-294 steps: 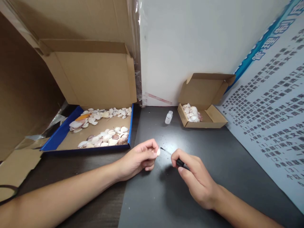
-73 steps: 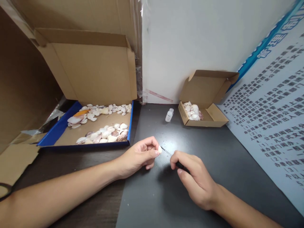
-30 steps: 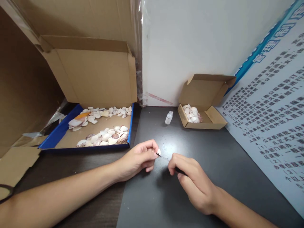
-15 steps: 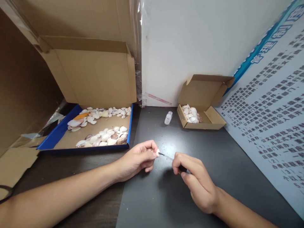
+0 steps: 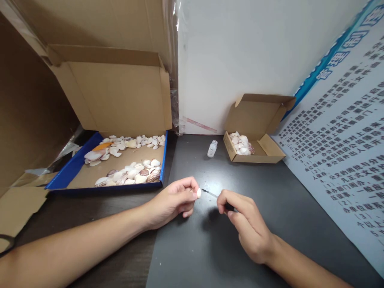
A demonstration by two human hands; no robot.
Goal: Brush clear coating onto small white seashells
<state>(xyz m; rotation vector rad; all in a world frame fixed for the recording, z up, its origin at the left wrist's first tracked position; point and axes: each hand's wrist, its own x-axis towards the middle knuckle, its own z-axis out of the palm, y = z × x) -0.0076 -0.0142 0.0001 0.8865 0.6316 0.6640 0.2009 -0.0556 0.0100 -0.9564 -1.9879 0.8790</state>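
Between the thumb and fingers of my left hand [image 5: 180,197] is a small white seashell [image 5: 199,193]. My right hand [image 5: 244,224] grips a small brush [image 5: 212,195] by its dark cap handle, which the fingers mostly cover. The brush's dark bristles point at the shell, with a narrow gap between them. Beyond the hands a small clear glass bottle [image 5: 212,149] stands uncapped on the dark grey mat [image 5: 186,256].
At the left lies a blue-edged cardboard box [image 5: 163,168] with its lid up and many shells inside. A smaller brown box [image 5: 255,159] with shells stands at the back right. A white wall panel [image 5: 234,60] and a printed sign [image 5: 339,160] border the table.
The brush has moved slightly away from the shell, so its bristles are now apart from it. My left hand stays nearly where it was, still holding the shell.
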